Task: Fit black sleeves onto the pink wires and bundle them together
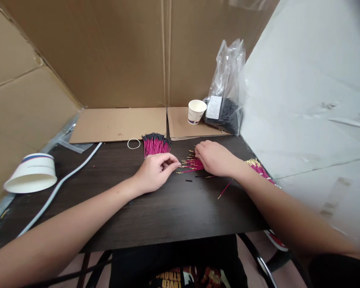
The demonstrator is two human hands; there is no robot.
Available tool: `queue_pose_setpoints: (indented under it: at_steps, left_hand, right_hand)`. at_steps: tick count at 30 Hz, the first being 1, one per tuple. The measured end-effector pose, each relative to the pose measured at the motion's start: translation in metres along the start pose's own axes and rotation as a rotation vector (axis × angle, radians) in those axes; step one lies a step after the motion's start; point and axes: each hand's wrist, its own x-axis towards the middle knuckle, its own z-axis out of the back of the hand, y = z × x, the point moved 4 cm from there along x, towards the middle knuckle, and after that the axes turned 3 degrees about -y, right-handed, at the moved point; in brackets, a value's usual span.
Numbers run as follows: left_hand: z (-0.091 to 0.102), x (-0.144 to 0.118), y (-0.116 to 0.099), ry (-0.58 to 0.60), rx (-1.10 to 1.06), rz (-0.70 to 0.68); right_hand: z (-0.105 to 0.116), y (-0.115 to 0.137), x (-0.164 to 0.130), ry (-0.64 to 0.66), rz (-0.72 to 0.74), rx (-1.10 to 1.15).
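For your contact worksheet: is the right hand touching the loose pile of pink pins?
Touching: the head view shows the right hand resting on the loose pink pins.

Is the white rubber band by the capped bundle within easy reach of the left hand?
Probably yes: the left hand lies just short of the rubber band, with bare table between them.

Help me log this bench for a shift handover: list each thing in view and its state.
left hand: curled, fingertips pinched, beside the capped pins
right hand: palm down on the loose pins
capped pins: bunched, black caps on
loose pins: scattered, uncapped
paper cup: upright
paper bowl: upside down
plastic bag: standing, black pieces inside
rubber band: lying flat
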Motion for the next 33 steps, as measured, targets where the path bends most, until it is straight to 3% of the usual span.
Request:
queue_pose_setpoints:
  at_steps: [3, 6, 12, 14, 20, 33]
  left_hand:
    - [0.000, 0.001, 0.003, -0.011, -0.056, 0.076]
    - [0.000, 0.002, 0.007, -0.036, -0.224, 0.178]
    - [0.003, 0.007, 0.012, -0.122, -0.447, 0.317]
    - [0.004, 0.008, 0.012, -0.142, -0.473, 0.337]
    - [0.003, 0.007, 0.010, -0.142, -0.494, 0.333]
    - [0.001, 0.005, 0.004, -0.122, -0.469, 0.375]
  right_hand:
    - [0.001, 0.003, 0.000, -0.003, 0.013, -0.035]
    - [0.008, 0.008, -0.001, -0.089, 0.036, 0.040]
    - [0.025, 0.023, -0.007, -0.301, 0.098, 0.603]
    - [0.027, 0.027, -0.009, -0.353, 0.131, 0.701]
    - [0.025, 0.030, -0.012, -0.429, 0.156, 0.699]
    - [0.022, 0.032, -0.012, -0.464, 0.214, 0.687]
